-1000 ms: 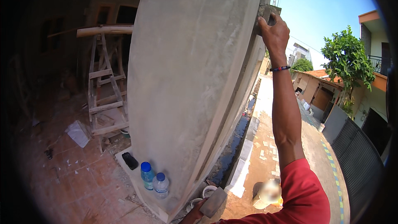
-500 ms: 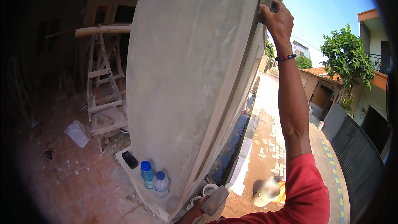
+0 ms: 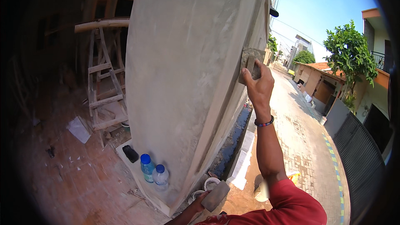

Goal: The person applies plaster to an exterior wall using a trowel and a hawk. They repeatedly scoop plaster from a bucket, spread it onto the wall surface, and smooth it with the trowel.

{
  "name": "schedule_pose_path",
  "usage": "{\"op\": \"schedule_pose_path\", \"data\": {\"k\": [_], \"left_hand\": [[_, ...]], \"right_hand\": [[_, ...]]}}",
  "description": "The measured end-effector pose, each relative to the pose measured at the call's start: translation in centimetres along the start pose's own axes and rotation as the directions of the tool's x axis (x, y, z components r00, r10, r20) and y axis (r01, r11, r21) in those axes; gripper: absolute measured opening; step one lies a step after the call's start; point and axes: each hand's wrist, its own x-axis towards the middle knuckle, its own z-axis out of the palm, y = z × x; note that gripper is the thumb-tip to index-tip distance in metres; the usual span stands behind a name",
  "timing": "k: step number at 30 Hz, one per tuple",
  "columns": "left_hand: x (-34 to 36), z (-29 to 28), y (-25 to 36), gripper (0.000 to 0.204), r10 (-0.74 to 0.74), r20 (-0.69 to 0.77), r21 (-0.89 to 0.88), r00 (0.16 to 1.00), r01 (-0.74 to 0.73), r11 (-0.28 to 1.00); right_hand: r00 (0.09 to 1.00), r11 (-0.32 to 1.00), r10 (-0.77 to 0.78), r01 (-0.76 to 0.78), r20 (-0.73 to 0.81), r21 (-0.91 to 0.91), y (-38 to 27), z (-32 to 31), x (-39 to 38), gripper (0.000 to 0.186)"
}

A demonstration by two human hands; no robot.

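My right hand [image 3: 259,82] grips the block handle of a grey, mortar-crusted float [image 3: 248,54], pressed against the vertical edge moulding of the plastered wall [image 3: 175,71], around mid-height. Low in the picture, my left hand [image 3: 201,199] holds a grey rectangular board or block [image 3: 216,193]. Its fingers are partly behind that piece. Small white buckets [image 3: 211,181] are just beyond it. At the wall's foot, two plastic bottles with blue caps [image 3: 161,178] and a dark object [image 3: 130,153] rest on a ledge.
A rough wooden ladder [image 3: 100,68] stands left over a debris-strewn tiled floor [image 3: 62,171]. Right of the wall run a water-filled drain [image 3: 233,141] and a paved lane [image 3: 302,141], with a bucket [image 3: 261,191], a dark metal gate [image 3: 354,162], houses and a tree [image 3: 348,54].
My right hand has moved down along the wall's edge with the float, from near the top to around mid-height, and slightly leftward. My left hand still holds the grey piece low down.
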Motion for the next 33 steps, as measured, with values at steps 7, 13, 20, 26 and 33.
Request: {"op": "schedule_pose_path", "data": {"k": [7, 13, 20, 26, 33], "left_hand": [[-1.4, 0.3, 1.3, 0.032, -0.038, -0.001, -0.098, 0.999, 0.038, 0.994], [-0.6, 1.2, 2.1, 0.039, 0.072, -0.114, -0.055, 0.991, -0.079, 0.995], [-0.5, 4.5, 3.1, 0.037, 0.144, -0.19, -0.001, 0.971, -0.146, 0.989], [0.2, 5.6, 3.7, 0.037, 0.442, 0.067, 0.632, 0.895, -0.381, 0.675], [1.8, 3.9, 4.1, 0.039, 0.168, -0.043, 0.053, 0.985, -0.166, 0.985]], "right_hand": [[0.972, 0.715, 0.229, -0.203, 0.051, 0.669, 4.4, -3.6, 7.8, 0.029], [0.991, 0.682, 0.132, -0.101, 0.014, 0.725, 4.5, -2.1, 19.3, 0.03], [0.987, 0.673, 0.151, -0.06, -0.057, 0.737, 2.6, 0.7, 24.7, 0.032], [0.957, 0.854, -0.065, 0.199, -0.282, 0.48, 3.3, 3.4, 22.6, 0.034], [0.944, 0.581, 0.259, -0.321, 0.204, 0.748, 8.1, 2.5, 10.1, 0.035]]}}
